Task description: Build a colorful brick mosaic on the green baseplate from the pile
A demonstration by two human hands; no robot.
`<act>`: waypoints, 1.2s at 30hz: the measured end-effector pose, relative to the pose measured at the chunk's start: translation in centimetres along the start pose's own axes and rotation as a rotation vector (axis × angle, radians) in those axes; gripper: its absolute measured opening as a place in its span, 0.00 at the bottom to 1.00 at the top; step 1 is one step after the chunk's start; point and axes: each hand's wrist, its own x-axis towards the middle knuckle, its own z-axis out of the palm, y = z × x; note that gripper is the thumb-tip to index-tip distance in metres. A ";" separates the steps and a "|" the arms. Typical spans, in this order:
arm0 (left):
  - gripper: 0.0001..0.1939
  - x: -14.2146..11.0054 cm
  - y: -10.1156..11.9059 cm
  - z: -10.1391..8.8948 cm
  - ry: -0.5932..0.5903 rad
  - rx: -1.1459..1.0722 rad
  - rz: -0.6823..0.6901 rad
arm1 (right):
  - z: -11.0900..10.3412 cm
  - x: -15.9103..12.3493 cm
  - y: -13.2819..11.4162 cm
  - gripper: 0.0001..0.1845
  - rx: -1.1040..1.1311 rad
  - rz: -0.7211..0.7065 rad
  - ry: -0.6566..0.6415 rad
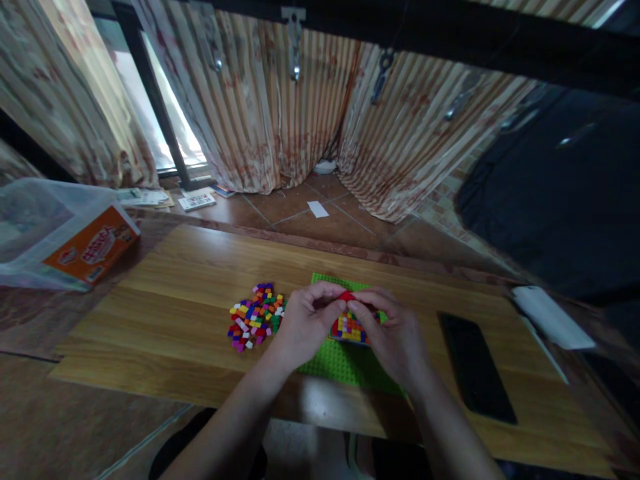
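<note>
A green baseplate [333,363] with studs lies on the wooden table. On or just above it is a multicoloured block of toy bricks [350,328], partly hidden by both hands. My left hand [311,320] and my right hand [393,327] meet over the block's far edge. Their thumbs and fingertips pinch a small red toy brick [346,296] between them; whether it touches the block is hidden. To the left of my left hand lies a loose pile of small coloured bricks [255,317].
A black phone-like slab [477,367] lies at the table's right, with a white object [553,317] beyond it. A clear plastic bin [30,267] with an orange label stands at the far left. Metal clips [294,50] hang from a dark bar above the wooden table [200,267].
</note>
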 end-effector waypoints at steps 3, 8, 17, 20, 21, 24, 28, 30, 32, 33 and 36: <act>0.07 -0.1 0.2 0.1 0.000 0.051 0.020 | 0.1 0.0 0.2 0.09 0.025 0.008 0.045; 0.07 -0.3 0.3 0.2 0.012 0.089 0.013 | 0.1 -0.1 0.2 0.07 0.053 0.023 0.083; 0.08 -0.4 -0.2 0.6 0.029 0.047 -0.037 | -0.3 -0.4 0.2 0.08 -0.071 -0.069 0.089; 0.08 -0.4 -0.4 0.7 0.033 0.040 -0.036 | -0.2 -0.5 0.0 0.08 -0.105 -0.088 0.104; 0.08 -0.4 -0.4 0.7 0.038 0.036 -0.036 | -0.1 -0.6 -0.1 0.08 -0.111 -0.087 0.119; 0.08 -0.3 -0.5 0.8 0.057 0.025 -0.038 | 0.5 -0.7 0.0 0.08 -0.112 -0.069 0.157; 0.09 -0.2 -0.4 0.9 0.076 -0.024 -0.043 | 1.3 -0.7 0.2 0.09 -0.081 -0.029 0.206; 0.10 -0.3 -0.2 1.0 0.069 -0.062 -0.073 | 1.5 -0.7 0.1 0.09 -0.048 -0.010 0.212; 0.10 -0.3 -0.1 1.0 0.070 -0.119 -0.122 | 1.3 -0.6 0.0 0.09 -0.015 0.007 0.198; 0.11 -0.3 0.0 0.9 0.078 -0.153 -0.148 | 1.0 -0.5 -0.1 0.09 -0.001 0.013 0.195; 0.11 -0.3 0.2 0.5 0.118 -0.217 -0.211 | -0.9 -0.1 0.0 0.08 0.026 0.003 0.205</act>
